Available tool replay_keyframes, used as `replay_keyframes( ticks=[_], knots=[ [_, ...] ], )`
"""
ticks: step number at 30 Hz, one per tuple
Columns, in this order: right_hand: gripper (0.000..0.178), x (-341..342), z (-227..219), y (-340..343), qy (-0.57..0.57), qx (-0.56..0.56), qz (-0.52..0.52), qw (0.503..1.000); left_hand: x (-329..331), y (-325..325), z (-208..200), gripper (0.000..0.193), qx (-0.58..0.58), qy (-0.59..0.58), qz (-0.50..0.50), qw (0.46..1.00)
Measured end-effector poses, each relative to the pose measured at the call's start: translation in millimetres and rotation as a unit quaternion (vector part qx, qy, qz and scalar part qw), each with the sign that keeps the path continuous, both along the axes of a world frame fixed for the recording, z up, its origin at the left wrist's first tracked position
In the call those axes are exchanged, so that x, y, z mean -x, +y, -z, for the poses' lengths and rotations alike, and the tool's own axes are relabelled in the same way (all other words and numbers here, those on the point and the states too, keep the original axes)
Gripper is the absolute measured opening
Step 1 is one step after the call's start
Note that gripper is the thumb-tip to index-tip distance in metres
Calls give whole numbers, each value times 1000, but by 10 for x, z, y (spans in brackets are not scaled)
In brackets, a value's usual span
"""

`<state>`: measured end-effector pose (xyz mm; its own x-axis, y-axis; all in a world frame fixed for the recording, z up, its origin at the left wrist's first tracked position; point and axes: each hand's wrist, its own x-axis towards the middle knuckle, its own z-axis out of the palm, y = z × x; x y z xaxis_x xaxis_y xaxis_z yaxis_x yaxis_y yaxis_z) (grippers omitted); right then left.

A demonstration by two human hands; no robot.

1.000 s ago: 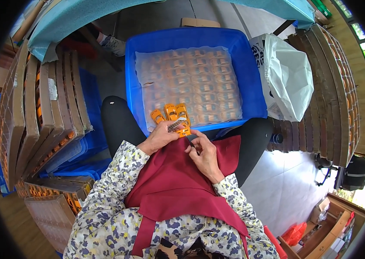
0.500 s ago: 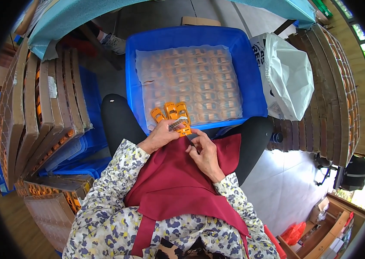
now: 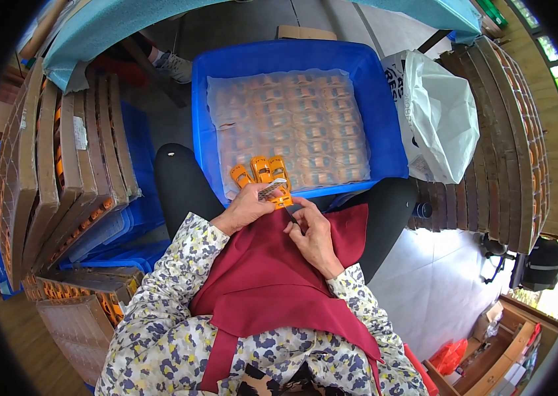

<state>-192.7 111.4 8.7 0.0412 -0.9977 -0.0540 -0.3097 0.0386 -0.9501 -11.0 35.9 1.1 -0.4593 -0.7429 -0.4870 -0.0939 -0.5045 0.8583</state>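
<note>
My left hand point(image 3: 247, 208) is closed around a small orange toy car point(image 3: 282, 200) at the near rim of the blue tub point(image 3: 226, 59). A strip with a patterned grey surface point(image 3: 270, 190) sticks out between its fingers. My right hand point(image 3: 312, 234) pinches a dark, thin, flat tool point(image 3: 292, 212), its tip against the car's near end. What kind of tool it is I cannot make out. Just beyond my left hand, several more orange toy cars point(image 3: 261, 169) lie on a translucent sheet point(image 3: 226, 142). Rows of cars show faintly through that sheet inside the tub.
Upright cardboard trays of orange cars point(image 3: 34, 165) stand at the left, with more cardboard trays point(image 3: 490, 132) at the right. A white plastic bag point(image 3: 441, 119) leans beside the tub. A turquoise-covered table edge point(image 3: 127, 36) crosses the far side. An open wooden drawer point(image 3: 490, 356) lies lower right.
Hardly anything differs. Both hands keep their places at the car, with the dark tool still touching its near end.
</note>
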Motion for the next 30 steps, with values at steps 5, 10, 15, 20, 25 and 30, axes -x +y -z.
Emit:
replay_keyframes(
  ticks=[5,10,15,20,25,30],
  knots=[
    [12,-13,24,15,1,11,5,1000,-9,14,16,31,4,-3,2,1000],
    [13,-16,24,28,6,15,2,1000,-6,42,44,32,-2,2,-3,1000],
    [13,-19,0,26,2,3,4,1000,13,58,47,29,13,-4,-9,1000],
    [14,-30,-30,-8,15,6,2,1000,41,16,60,23,125,-119,42,984],
    [27,-47,-46,-34,-3,-25,-4,1000,-29,-17,70,17,311,-191,77,928],
    [13,59,6,-46,-92,-7,5,996,-234,-145,-535,15,310,-176,34,934]
  ],
)
